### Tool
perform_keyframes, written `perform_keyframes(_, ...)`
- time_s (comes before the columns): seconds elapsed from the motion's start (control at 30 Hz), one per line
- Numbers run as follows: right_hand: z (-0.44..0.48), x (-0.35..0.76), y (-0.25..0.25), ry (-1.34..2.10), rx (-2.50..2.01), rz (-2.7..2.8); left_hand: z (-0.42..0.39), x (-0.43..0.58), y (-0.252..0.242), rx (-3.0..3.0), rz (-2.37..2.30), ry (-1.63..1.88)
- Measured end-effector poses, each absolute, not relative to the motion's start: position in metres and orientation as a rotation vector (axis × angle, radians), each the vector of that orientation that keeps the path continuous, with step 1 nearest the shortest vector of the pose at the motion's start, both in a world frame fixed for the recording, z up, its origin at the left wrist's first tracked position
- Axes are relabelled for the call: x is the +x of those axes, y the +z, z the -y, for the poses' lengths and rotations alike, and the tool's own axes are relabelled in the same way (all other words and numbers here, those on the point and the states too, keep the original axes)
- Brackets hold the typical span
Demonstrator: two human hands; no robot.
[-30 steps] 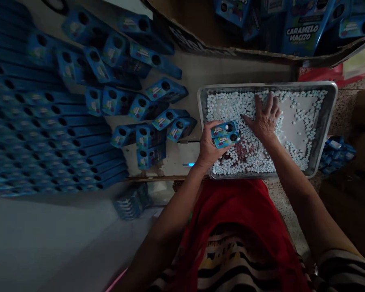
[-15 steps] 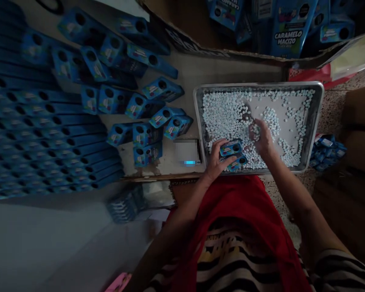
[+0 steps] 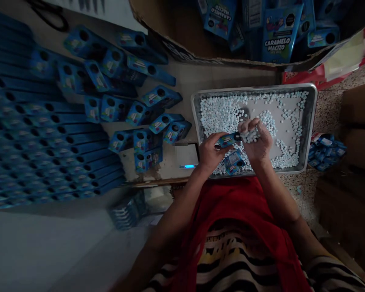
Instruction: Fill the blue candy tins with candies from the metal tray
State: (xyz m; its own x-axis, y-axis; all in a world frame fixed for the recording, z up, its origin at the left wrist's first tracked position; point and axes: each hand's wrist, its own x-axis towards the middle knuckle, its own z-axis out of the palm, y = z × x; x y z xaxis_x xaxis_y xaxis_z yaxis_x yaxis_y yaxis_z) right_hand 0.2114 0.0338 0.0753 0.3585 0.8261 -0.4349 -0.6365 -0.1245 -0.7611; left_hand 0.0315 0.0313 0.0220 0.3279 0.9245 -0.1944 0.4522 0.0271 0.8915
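Observation:
My left hand (image 3: 211, 153) grips a small blue candy box (image 3: 227, 140) above the tray, its dark round hole facing my right hand (image 3: 260, 149). That right hand is turned palm up and cupped around a heap of pale blue candies (image 3: 251, 136), close beside the box's holed end. A second blue box (image 3: 233, 163) lies on the candies near the tray's front edge. The metal tray (image 3: 312, 121) holds many loose pale candies (image 3: 216, 114), thickest on the left, with bare metal showing at centre right.
A small scale (image 3: 186, 156) with a lit display stands left of the tray. Several blue boxes (image 3: 146, 140) stand beyond it, beside stacked rows (image 3: 63, 154). A cardboard carton (image 3: 182, 44) of boxes is at the back; blue packets (image 3: 327, 152) lie right.
My right hand has risen from the candies, turned palm up with a handful, and moved toward the box. My left hand held two boxes; one now lies in the tray.

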Motion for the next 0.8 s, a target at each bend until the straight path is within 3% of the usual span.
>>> perform_keyframes(0.23, -0.044, 0.196, 0.076, 1.114, -1.190, 0.295, -0.042, 0.043, 0.026, 1.725, -1.245, 0.615)
perform_keyframes(0.47, -0.048, 0.229, 0.037, 1.212, -1.147, -0.275, -0.048, 0.032, 0.023, 1.877, -1.334, 0.653)
perform_keyframes(0.63, -0.020, 0.253, 0.018, 1.270, -1.287, -0.518, -0.049, 0.022, 0.014, 1.549, -1.394, 0.721)
perform_keyframes(0.8, 0.006, 0.254, 0.034, 1.315, -1.211, -0.464, -0.047, 0.026, 0.007, 1.268, -1.272, 0.775)
